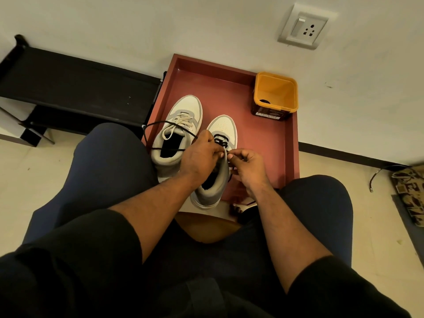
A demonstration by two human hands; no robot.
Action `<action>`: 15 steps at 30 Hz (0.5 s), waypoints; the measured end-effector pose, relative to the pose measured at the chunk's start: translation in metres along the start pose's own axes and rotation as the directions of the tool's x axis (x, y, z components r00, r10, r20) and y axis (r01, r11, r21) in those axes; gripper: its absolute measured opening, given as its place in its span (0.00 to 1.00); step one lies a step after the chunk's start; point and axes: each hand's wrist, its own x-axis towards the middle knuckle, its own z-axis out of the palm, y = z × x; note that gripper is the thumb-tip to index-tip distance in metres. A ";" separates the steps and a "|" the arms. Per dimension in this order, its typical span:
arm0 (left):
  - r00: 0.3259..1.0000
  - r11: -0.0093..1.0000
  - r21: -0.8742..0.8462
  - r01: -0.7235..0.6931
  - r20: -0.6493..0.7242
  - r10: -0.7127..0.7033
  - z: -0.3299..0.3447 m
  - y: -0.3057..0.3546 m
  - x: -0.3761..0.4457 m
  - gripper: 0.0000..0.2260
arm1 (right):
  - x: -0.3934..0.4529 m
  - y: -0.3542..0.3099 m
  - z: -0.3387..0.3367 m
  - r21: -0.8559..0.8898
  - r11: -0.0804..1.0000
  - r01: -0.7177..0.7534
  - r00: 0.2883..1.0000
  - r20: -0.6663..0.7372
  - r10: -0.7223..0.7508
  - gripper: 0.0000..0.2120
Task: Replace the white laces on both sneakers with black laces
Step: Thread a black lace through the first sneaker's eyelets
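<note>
Off-white wall [206, 24] with switch socket [304, 27], beige floor [378, 226], black rack [75, 88]

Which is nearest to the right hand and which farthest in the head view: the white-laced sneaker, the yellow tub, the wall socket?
From the right hand:
1. White-laced sneaker, just across to the left on the red tray.
2. Yellow tub, up at the tray's far right corner.
3. Wall socket, high on the wall beyond the tub.

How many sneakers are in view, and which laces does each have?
2, both on the red tray: left sneaker with white laces, right sneaker partly black-laced under the hands.
</note>
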 end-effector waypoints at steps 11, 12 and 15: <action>0.989 0.991 -0.067 -0.115 0.087 0.121 -0.002 -0.003 0.006 0.19 | 0.000 -0.004 0.004 0.210 0.978 -0.012 0.996 -0.080 0.030 0.10; 0.987 0.989 -0.082 -0.123 0.091 0.130 -0.002 -0.004 0.007 0.19 | 0.000 -0.008 0.003 0.346 0.938 -0.011 0.995 -0.085 0.043 0.10; 0.993 0.992 -0.088 -0.086 0.077 0.093 -0.002 -0.008 0.009 0.16 | -0.003 -0.021 -0.008 0.785 0.620 -0.011 0.991 -0.073 0.111 0.09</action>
